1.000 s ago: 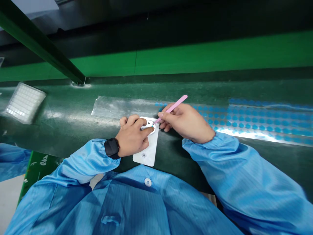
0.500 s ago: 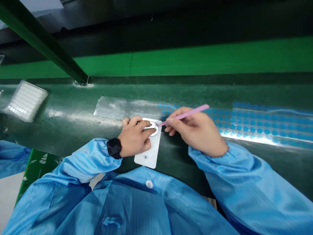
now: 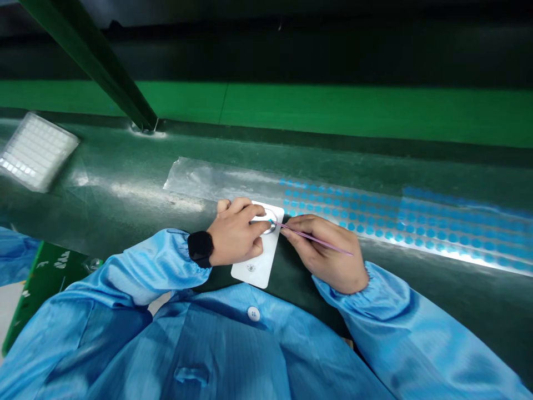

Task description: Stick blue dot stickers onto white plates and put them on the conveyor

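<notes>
The right hand (image 3: 328, 255) has dropped and turned since half a second ago: the pink tweezers (image 3: 312, 238), which then rose up and to the right above the knuckles, now lie nearly flat across the back of the fingers, their rear end pointing toward the sleeve. Their tip has stayed at the round opening at the top of the white plate (image 3: 260, 261). The right hand pinches the tweezers between thumb and forefinger, palm down, wrist low on the green bench (image 3: 125, 183).

The left hand (image 3: 237, 236) has barely moved. It presses the plate flat to the bench, forefinger stretched out beside the round opening, thumb along the plate's left edge, the other fingers curled. A black watch (image 3: 200, 248) sits on that wrist.

The plate lies on the bench right in front of the person, slightly tilted, its lower end toward the blue coat (image 3: 233, 344). Just behind it runs a clear film strip with rows of blue dots (image 3: 375, 216). Far left lies a white gridded tray (image 3: 35, 150).
</notes>
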`<state>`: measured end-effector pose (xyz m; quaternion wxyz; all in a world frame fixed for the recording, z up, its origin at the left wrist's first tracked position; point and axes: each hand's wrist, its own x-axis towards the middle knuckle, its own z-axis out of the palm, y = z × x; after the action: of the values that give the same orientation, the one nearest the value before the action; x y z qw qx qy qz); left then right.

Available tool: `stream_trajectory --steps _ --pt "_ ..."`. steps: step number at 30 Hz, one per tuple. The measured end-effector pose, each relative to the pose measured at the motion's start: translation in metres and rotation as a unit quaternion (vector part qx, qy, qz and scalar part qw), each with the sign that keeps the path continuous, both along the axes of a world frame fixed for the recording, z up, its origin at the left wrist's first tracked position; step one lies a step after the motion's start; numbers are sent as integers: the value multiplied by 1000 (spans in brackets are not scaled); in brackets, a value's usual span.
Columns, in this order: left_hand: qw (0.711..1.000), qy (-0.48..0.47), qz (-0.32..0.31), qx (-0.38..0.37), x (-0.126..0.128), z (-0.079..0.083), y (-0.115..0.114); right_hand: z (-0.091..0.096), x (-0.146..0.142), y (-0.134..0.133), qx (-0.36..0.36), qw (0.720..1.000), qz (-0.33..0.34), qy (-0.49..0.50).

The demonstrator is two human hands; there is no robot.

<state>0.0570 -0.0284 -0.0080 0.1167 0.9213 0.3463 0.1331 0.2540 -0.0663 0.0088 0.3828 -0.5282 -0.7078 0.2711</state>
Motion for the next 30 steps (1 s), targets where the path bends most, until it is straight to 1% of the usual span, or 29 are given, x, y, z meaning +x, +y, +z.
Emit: stream_trajectory --steps 7,10,15,19,21,26,30 --pt "1000 5 5 -5 1 0 -1 1 -1 -2 16 997 24 -69" --pt "1000 2 6 -5 1 -1 -1 2 -1 -4 10 996 24 -81" --pt "1000 1 4 -2 0 0 0 0 -3 -4 43 995 21 -89" --pt "1000 -2 1 0 0 0 -1 -2 -5 -3 52 993 32 -104" --pt "1000 -3 1 4 0 0 -1 -2 -6 -3 66 991 33 -112" --pt "1000 -14 2 22 0 -1 -1 -1 -5 -5 132 983 35 -122" --pt "999 -21 -2 30 -1 -1 -1 -3 -5 -5 163 976 33 -140"
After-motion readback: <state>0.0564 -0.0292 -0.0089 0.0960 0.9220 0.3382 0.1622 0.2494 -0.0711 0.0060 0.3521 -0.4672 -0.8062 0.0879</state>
